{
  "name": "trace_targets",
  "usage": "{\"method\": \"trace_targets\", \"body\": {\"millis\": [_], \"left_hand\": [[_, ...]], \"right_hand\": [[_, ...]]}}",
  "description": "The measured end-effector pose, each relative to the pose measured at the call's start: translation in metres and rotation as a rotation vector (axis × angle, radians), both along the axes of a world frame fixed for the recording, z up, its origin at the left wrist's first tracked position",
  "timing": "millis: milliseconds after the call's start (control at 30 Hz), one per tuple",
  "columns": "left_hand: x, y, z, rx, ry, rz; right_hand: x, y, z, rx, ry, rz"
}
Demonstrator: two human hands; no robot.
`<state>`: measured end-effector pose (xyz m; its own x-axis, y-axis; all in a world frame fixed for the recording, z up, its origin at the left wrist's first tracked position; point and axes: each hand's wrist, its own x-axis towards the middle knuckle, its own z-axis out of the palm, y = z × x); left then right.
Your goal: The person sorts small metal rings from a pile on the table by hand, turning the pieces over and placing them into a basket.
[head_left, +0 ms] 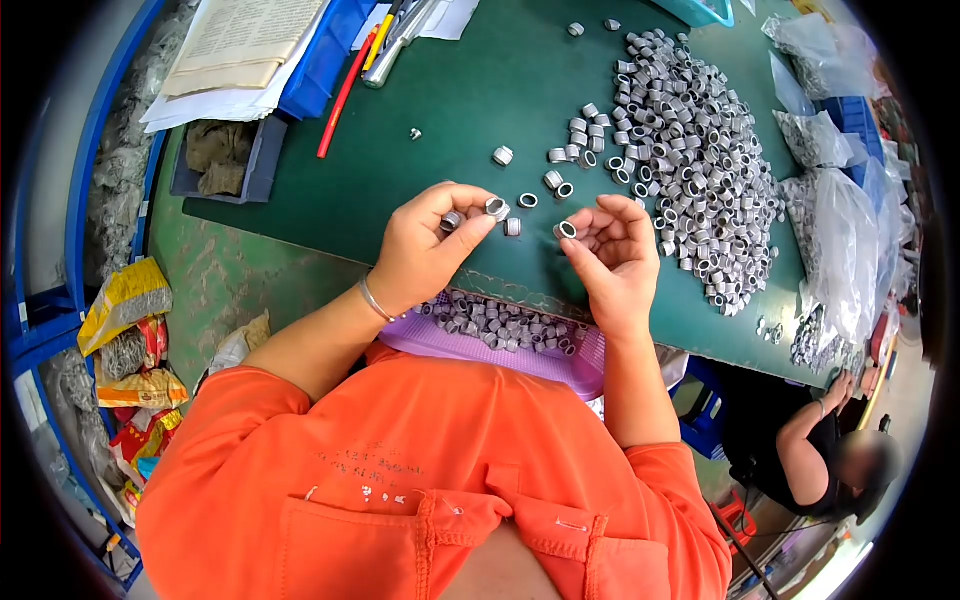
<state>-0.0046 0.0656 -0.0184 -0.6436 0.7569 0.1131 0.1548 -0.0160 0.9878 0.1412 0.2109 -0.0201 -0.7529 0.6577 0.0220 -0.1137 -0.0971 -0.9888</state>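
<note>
My left hand (428, 243) is above the near edge of the green table (430, 130), pinching a small metal ring (496, 208) between thumb and fingers. A second ring (452, 221) is tucked against its curled fingers. To the right, my right hand (618, 258) holds another metal ring (566, 230) at its thumb tip. Loose rings lie between and beyond the hands, one of them (528, 200) showing its open end. A large heap of the same rings (700, 160) spreads to the right of my right hand.
Below the table edge is a purple basket (585, 362) with more rings. A grey bin (262, 165), papers (235, 50) and a red pen (345, 95) are at the upper left. Plastic bags (840, 240) line the right side, near a seated co-worker (800, 450).
</note>
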Motion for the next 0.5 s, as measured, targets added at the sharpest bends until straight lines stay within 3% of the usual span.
{"method": "trace_targets", "body": {"millis": [33, 67, 133, 167, 333, 467, 500], "left_hand": [[0.0, -0.001, 0.002, 0.008, -0.164, -0.034], [-0.001, -0.002, 0.002, 0.008, -0.164, -0.038], [-0.006, -0.006, 0.001, 0.098, -0.881, -0.245], [-0.004, -0.004, 0.003, 0.108, -0.923, -0.272], [0.005, 0.003, 0.011, 0.128, -1.008, -0.338], [0.013, 0.011, 0.017, -0.09, -0.905, -0.343], [0.015, 0.013, 0.017, -0.104, -0.9, -0.343]], "right_hand": [[0.0, 0.0, 0.003, -0.089, 0.028, 0.004], [0.001, 0.0, 0.005, -0.178, 0.055, 0.006], [0.005, 0.003, 0.005, -0.309, 0.083, 0.033], [0.006, 0.005, 0.005, -0.442, 0.113, 0.064], [0.008, 0.0, 0.004, -0.57, 0.109, 0.136], [0.006, -0.008, 0.006, -0.505, 0.071, 0.141], [0.004, -0.012, 0.006, -0.301, 0.103, 0.125]]}}
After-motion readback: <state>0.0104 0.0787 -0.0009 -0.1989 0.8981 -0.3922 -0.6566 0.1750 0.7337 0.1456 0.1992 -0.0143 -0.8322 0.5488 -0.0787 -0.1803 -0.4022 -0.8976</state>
